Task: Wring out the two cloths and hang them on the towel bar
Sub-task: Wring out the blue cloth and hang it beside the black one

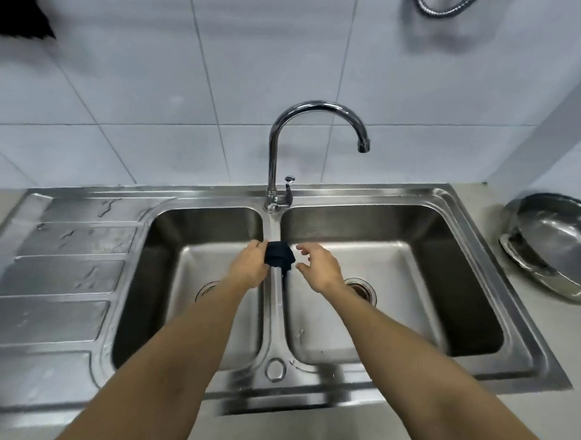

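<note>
A small dark navy cloth (pixel 279 254), bunched up, hangs over the divider between the two basins of a steel double sink (pixel 274 306). My left hand (pixel 249 265) grips the cloth's left side with curled fingers. My right hand (pixel 318 266) hovers just right of the cloth, fingers spread and slightly bent, not touching it. A dark fabric shape (pixel 15 18) shows at the top left corner, possibly another cloth; no towel bar is visible.
A chrome gooseneck faucet (pixel 315 126) rises behind the divider, spout over the right basin. A ribbed drainboard (pixel 60 277) lies to the left. An upturned steel bowl on a plate (pixel 553 247) sits on the counter at right. A metal hose (pixel 452 0) hangs on the tiled wall.
</note>
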